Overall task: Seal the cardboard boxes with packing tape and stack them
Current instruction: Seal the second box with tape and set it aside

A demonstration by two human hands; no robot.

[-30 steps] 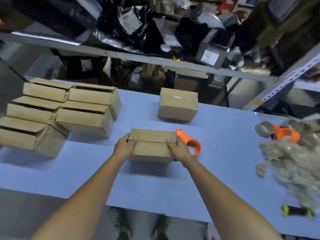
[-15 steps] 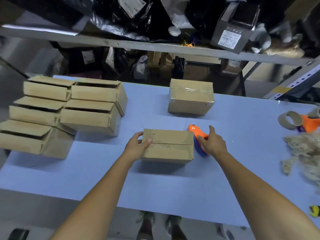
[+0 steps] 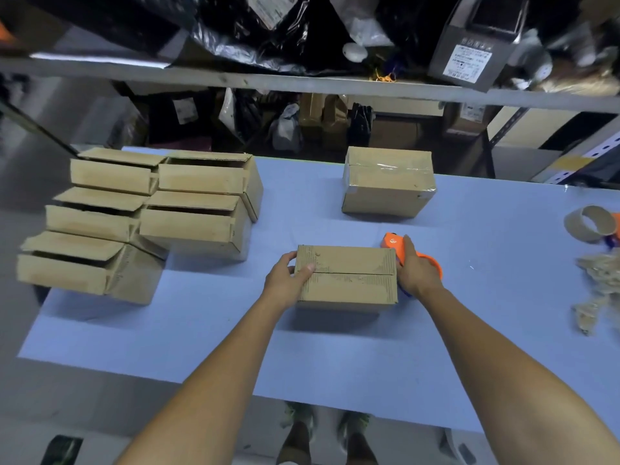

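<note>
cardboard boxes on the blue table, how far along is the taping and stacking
Done: one brown cardboard box at the far edge shows shiny clear tape. In hand: the left hand holds the middle cardboard box, its seam bare, while the right hand grips the orange tape dispenser at its right end. Left: that box, five open-flapped boxes on the left, and stacking the sealed ones.
</note>
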